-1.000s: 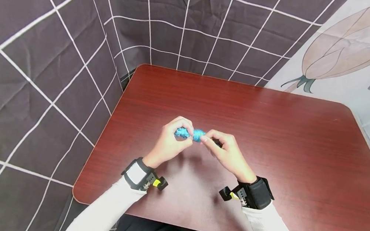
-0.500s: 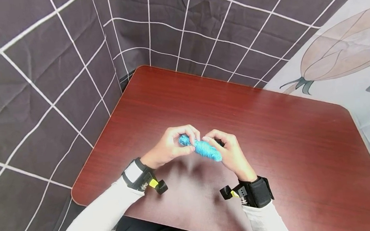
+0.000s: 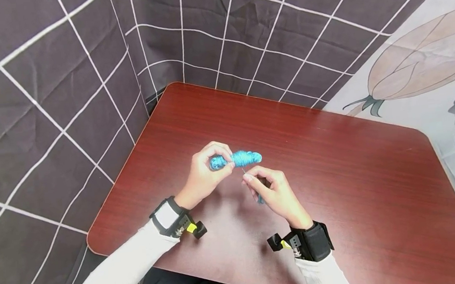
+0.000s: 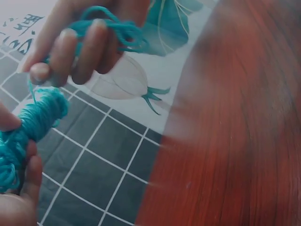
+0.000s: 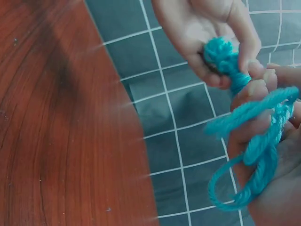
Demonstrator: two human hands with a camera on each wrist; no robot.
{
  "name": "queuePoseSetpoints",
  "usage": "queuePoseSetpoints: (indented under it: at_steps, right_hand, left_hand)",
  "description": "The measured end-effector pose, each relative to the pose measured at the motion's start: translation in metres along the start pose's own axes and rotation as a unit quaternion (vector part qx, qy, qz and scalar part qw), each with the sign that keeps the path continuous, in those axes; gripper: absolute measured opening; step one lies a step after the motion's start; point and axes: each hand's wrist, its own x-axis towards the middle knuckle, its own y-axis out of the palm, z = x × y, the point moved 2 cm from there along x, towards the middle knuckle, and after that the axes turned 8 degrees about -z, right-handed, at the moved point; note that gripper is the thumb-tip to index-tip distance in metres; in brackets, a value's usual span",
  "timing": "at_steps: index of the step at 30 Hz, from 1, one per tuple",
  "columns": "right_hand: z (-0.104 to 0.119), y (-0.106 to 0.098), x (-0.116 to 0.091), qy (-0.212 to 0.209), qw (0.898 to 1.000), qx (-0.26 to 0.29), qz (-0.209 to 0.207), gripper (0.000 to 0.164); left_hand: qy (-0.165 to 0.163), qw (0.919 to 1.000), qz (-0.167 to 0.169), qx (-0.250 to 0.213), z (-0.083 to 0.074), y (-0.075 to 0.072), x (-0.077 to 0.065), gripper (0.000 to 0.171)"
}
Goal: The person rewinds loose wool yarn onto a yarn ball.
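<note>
A bundle of turquoise yarn [image 3: 247, 158], wound tightly around its middle, is pinched near its left part by my left hand [image 3: 204, 176]. In the left wrist view the bundle [image 4: 40, 113] points up and right, with a looped end by the palm. My right hand [image 3: 275, 190] is just below and right of it, pinching a thin strand [image 4: 31, 92] that runs to the wound part. Loose yarn loops [image 5: 258, 165] are gathered in the right hand's curled fingers and dangle from it in the right wrist view.
Both hands work above a reddish-brown wooden table [image 3: 363, 184]. Dark grid-patterned cloth [image 3: 94, 81] lines the left and back sides, and a pale floral cloth [image 3: 423, 77] hangs at the right. Each wrist wears a black strap [image 3: 317, 241] with a small camera.
The bundle tipped down to the right, then swung back up to nearly level in my left hand. My right hand circled it and now sits lower, a strand stretched between them.
</note>
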Motion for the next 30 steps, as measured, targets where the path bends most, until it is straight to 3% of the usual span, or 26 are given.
queuePoseSetpoints:
  at_steps: [5, 12, 18, 24, 30]
  right_hand:
    - [0.013, -0.001, 0.001, -0.014, 0.999, 0.000, -0.039, 0.011]
    - [0.040, -0.008, 0.005, -0.047, 0.991, -0.054, -0.113, 0.006]
    - [0.042, -0.013, 0.006, -0.044, 0.991, -0.068, -0.107, 0.008]
    - [0.011, -0.015, 0.006, -0.020, 0.996, -0.027, -0.085, 0.007]
    - [-0.011, -0.011, 0.002, -0.003, 0.999, 0.011, -0.043, 0.010]
  left_hand:
    - [0.022, 0.9982, 0.042, 0.038, -0.011, 0.002, -0.002, 0.015]
    - [0.038, 0.9898, 0.137, 0.011, -0.013, 0.001, -0.004, 0.017]
    - [0.046, 0.9747, 0.217, -0.027, -0.012, 0.002, -0.004, 0.016]
    - [0.036, 0.9698, 0.227, -0.082, 0.004, 0.003, -0.005, 0.021]
    - [-0.021, 0.9652, 0.206, -0.160, 0.018, 0.001, -0.007, 0.018]
